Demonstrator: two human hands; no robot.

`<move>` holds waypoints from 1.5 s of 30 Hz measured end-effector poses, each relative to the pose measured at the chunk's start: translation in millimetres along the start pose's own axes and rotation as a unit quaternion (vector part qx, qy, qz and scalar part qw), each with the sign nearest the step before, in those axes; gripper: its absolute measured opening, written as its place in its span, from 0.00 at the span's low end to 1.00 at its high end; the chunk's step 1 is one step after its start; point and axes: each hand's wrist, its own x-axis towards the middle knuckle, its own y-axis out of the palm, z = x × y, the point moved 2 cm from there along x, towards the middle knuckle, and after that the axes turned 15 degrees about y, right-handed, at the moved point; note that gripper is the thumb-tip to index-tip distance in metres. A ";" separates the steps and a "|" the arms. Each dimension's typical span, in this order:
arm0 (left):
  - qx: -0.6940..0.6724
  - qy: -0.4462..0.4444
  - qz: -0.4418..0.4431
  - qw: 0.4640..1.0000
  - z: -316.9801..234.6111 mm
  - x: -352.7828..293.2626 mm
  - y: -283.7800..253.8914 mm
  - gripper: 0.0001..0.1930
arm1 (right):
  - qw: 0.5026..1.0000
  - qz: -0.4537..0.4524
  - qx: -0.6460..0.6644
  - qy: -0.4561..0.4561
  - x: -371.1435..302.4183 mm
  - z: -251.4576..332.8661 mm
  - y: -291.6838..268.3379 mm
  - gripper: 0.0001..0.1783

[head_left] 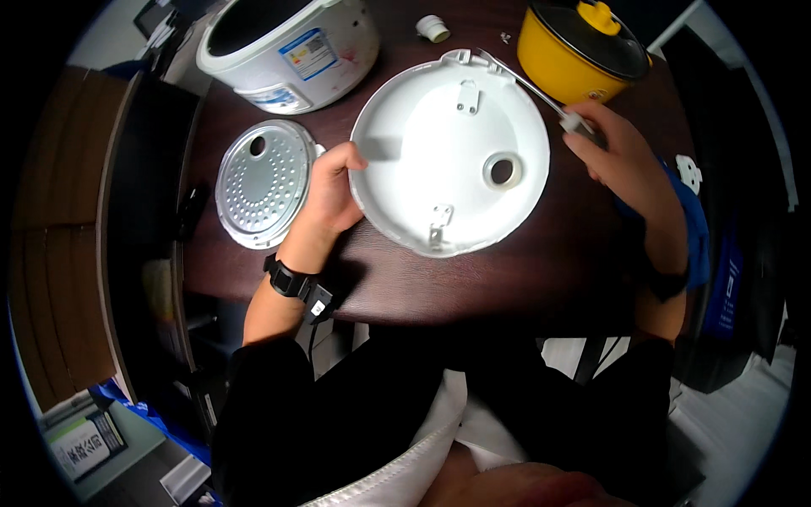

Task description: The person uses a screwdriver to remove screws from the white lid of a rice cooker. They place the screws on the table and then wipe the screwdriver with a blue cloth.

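Note:
My left hand (335, 188) grips the left rim of a round white rice cooker lid (422, 169), held with its hollow inner side up. The lid has a round hole at the right and small brackets near its top and bottom. My right hand (615, 150) is closed around the handle of a screwdriver (541, 95). Its metal shaft slants up and left, with the tip by the hinge at the lid's far edge; whether it touches is unclear. Left of my left hand lies a perforated silver inner lid (263, 188) with one larger hole.
On the dark brown table (405, 291), the white rice cooker body (325, 80) stands open at the far left. A yellow pot (557, 52) with a dark lid stands far right. Between them lie a small white cap (433, 29) and tiny screws (505, 38). A white plastic piece (688, 174) is at the right.

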 end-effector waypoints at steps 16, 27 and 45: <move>0.046 0.112 -0.083 0.989 -5.2 -10.9 13.5 0.27 | 0.992 0.094 0.062 0.049 -26.7 42.7 22.0 0.15; 0.157 0.184 -0.014 0.970 -6.9 -8.8 7.8 0.25 | 0.983 0.127 0.117 0.061 -21.3 49.9 31.1 0.16; 0.168 0.247 -0.007 0.954 -9.8 -11.2 30.9 0.43 | 0.945 0.207 0.238 0.082 -29.6 52.0 47.2 0.18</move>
